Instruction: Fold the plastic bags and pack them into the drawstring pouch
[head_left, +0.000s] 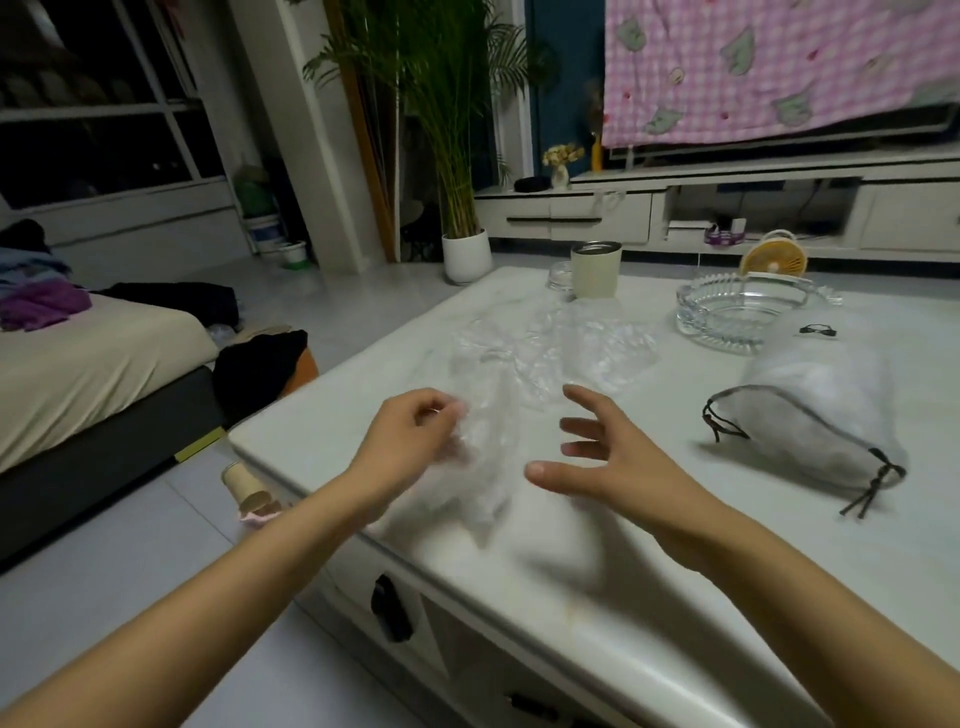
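White table (675, 597) fills centre and right of frame. Left hand (410, 431) pinches a blurred clear plastic bag (485, 467) at centre. Right hand (597, 452) beside it, fingers spread, holding nothing. More clear bags (587, 353) just above. Drawstring pouch (810, 415) lies at right. Glass ashtray (737, 317), cup (596, 270) above; bed (78, 374) at left

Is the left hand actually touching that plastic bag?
Touching. The head view shows the left hand with its fingers curled, pinching the crumpled upper edge of the plastic bag; no gap shows between fingertips and film.
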